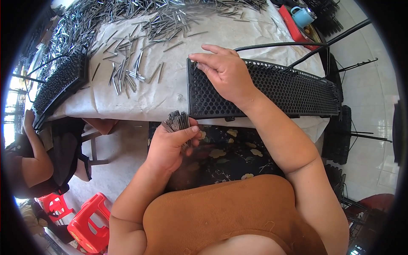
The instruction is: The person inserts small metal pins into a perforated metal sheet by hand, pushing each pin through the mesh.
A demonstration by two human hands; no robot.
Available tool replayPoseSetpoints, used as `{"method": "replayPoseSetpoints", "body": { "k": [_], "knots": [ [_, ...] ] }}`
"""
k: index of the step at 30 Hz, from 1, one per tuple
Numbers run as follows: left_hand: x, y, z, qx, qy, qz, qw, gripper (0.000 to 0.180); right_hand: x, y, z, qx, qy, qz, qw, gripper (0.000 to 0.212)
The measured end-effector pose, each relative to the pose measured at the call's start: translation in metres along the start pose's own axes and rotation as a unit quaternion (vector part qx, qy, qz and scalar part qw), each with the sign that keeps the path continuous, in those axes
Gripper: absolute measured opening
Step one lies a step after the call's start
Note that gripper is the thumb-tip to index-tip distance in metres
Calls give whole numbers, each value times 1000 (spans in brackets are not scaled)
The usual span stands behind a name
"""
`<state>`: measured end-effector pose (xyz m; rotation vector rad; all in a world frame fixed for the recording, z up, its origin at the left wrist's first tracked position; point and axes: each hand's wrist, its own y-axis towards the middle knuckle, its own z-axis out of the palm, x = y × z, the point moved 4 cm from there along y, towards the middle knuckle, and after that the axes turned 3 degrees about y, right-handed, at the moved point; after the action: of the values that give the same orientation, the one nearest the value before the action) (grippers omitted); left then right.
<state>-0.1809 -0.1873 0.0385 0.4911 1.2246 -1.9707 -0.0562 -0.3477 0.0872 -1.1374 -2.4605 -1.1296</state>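
My left hand [166,146] is closed round a bundle of thin dark metal strips [177,120], their ends fanned out above the thumb. It sits just off the near left corner of a long black perforated rack [280,87] that lies on the table with its open holes facing up. Over the rack's far left corner, my right hand [227,72] has its thumb and forefinger pinched together at the edge, with the other fingers stretched away. Whatever is between those fingertips is too small to make out.
Loose metal strips [127,76] are scattered over the covered table [140,102], with a large heap [170,23] behind them. Another perforated rack [63,80] stands at the left near another person's arm [36,148]. A blue mug [302,18] sits far right; red stools [91,223] stand lower left.
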Motion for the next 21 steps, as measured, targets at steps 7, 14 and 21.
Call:
{"method": "replayPoseSetpoints", "body": {
  "k": [7,14,21],
  "knots": [
    [1,-1,0,-6,4,-2,1000,19,-12,-6,9,36,-32,19,999,25],
    [2,-1,-1,12,-3,-2,1000,17,-1,-4,11,54,-68,-22,996,26],
    [-4,-5,4,33,-32,6,999,22,-15,-10,4,32,-56,23,998,21]
  ]
}}
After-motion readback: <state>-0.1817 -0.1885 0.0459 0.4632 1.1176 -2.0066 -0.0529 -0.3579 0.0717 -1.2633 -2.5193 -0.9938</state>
